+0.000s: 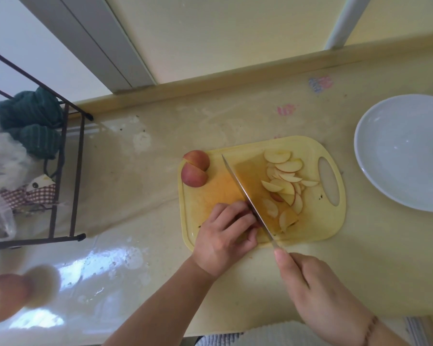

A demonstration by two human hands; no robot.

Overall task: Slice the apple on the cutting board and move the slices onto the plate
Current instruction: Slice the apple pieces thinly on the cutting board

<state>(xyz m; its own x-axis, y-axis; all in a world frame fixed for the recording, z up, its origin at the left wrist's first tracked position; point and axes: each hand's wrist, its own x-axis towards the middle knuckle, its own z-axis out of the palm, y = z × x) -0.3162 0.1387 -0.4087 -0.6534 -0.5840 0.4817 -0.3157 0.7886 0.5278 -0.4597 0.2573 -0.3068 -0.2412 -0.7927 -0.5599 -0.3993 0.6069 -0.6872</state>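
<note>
A yellow cutting board (310,221) lies on the counter. Two red apple quarters (195,171) sit at its far left corner. Several thin apple slices (286,178) are piled on its right half. My left hand (225,236) curls over an apple piece at the board's near edge; only a sliver of red shows under the fingers. My right hand (318,295) grips the handle of a large knife (250,193), whose blade stands on edge right beside my left fingers. An empty white plate (375,171) sits to the right of the board.
A dark wire rack (68,171) with green cloth and bags stands at the left. A blurred apple-like object (8,298) is at the lower left. A wall ledge runs along the back of the glossy counter (135,196).
</note>
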